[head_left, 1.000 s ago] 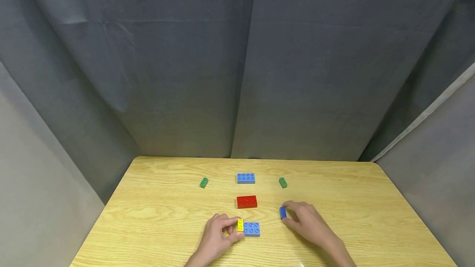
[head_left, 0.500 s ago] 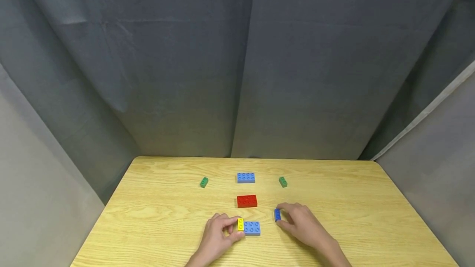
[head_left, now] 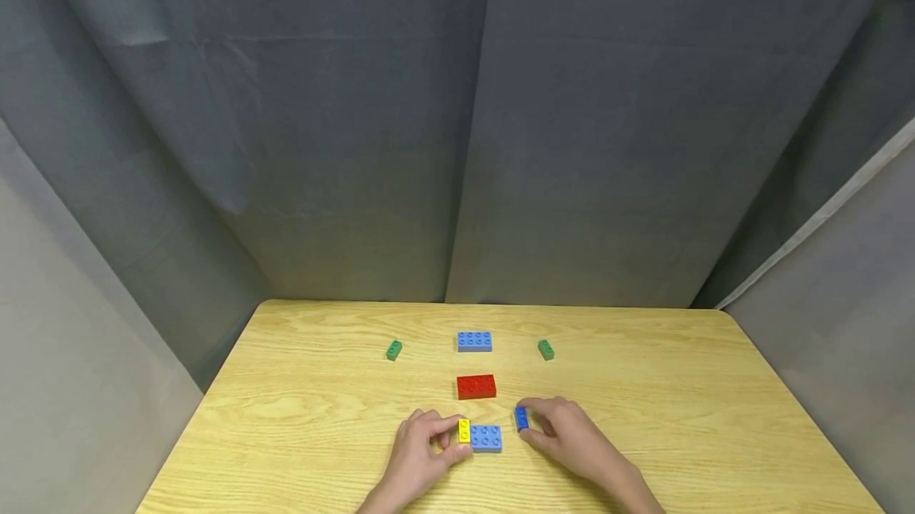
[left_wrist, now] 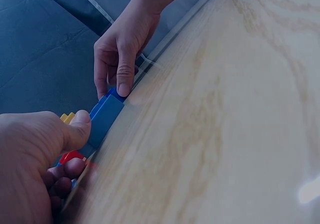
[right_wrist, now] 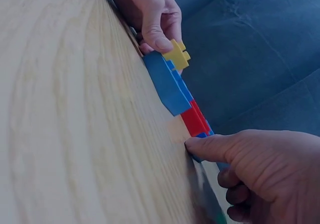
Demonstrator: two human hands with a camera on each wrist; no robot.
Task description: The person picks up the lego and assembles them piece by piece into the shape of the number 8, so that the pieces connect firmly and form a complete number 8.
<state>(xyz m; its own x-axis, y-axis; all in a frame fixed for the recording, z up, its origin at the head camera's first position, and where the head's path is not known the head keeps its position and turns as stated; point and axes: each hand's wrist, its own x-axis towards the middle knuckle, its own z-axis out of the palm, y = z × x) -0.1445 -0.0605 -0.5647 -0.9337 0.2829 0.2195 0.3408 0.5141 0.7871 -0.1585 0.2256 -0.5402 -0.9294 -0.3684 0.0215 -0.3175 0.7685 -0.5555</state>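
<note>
My left hand (head_left: 417, 454) pinches a small yellow brick (head_left: 465, 431) between thumb and finger. That brick sits on the left end of a larger light blue brick (head_left: 487, 440), its studs facing up; the right wrist view shows the yellow brick (right_wrist: 177, 55) standing higher than the blue one (right_wrist: 167, 84). To the right, my right hand (head_left: 575, 438) pinches a small dark blue brick (head_left: 522, 419) by its two ends. A short gap separates the dark blue brick from the light blue one in the head view. Its lower part is partly hidden by my thumb in the right wrist view.
Behind the hands lies a red brick (head_left: 476, 387), and farther back another light blue brick (head_left: 475, 342). Two small green bricks, one at left (head_left: 394, 350) and one at right (head_left: 546, 350), flank it. Grey curtains (head_left: 357, 141) enclose the wooden table (head_left: 300, 419) at back and sides.
My right hand has slid left and slightly toward me with the dark blue brick, bringing it closer to the light blue brick. My left hand keeps its grip in place.
</note>
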